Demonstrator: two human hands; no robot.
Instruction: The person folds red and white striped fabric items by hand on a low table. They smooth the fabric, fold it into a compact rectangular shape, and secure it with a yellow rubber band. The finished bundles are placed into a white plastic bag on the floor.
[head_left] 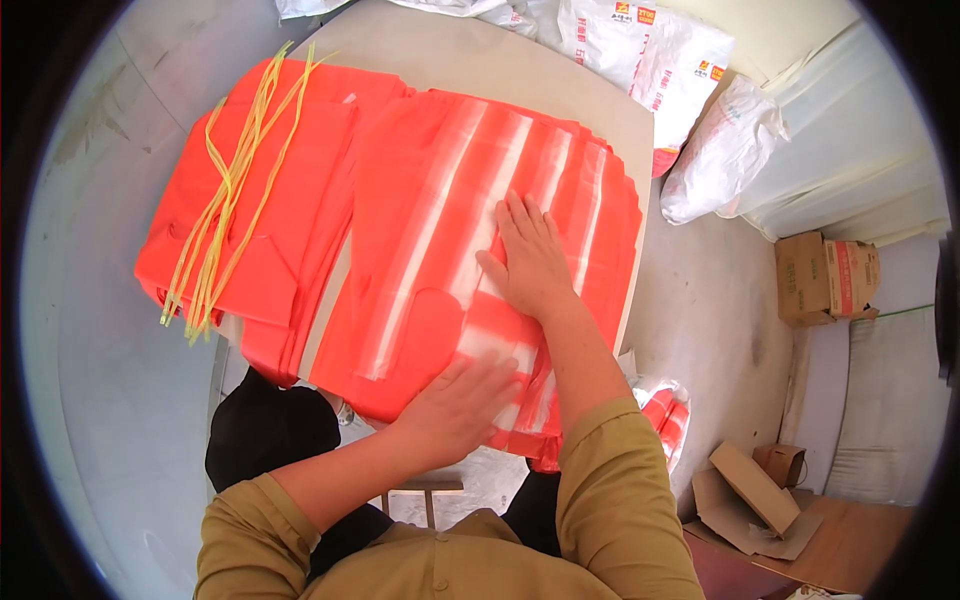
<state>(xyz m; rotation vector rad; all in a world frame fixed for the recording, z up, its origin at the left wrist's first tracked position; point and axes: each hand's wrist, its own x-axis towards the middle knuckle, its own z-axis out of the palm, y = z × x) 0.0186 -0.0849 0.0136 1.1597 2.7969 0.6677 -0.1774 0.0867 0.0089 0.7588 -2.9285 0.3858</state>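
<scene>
Both hands flat-ish, palms down, at striped red/wht plastic stack.
From my feed, near to far: L hand (pixel 455 410) blurred, fingers straight out, over near edge of the striped stack (pixel 450 250); can't tell if it's touching. R hand (pixel 530 255) lies farther up on same stack, fingers a bit spread, thumb out to side, nothing pinched. Stack's on the beige table (pixel 590 85), in front of wearer. Just L of it: plain red stack (pixel 315 150) w/ loose yellow strips (pixel 226 200) across top. Past table, far R side, I've got wht sacks (pixel 685 85) & a cardboard box (pixel 803 280) on floor.
</scene>
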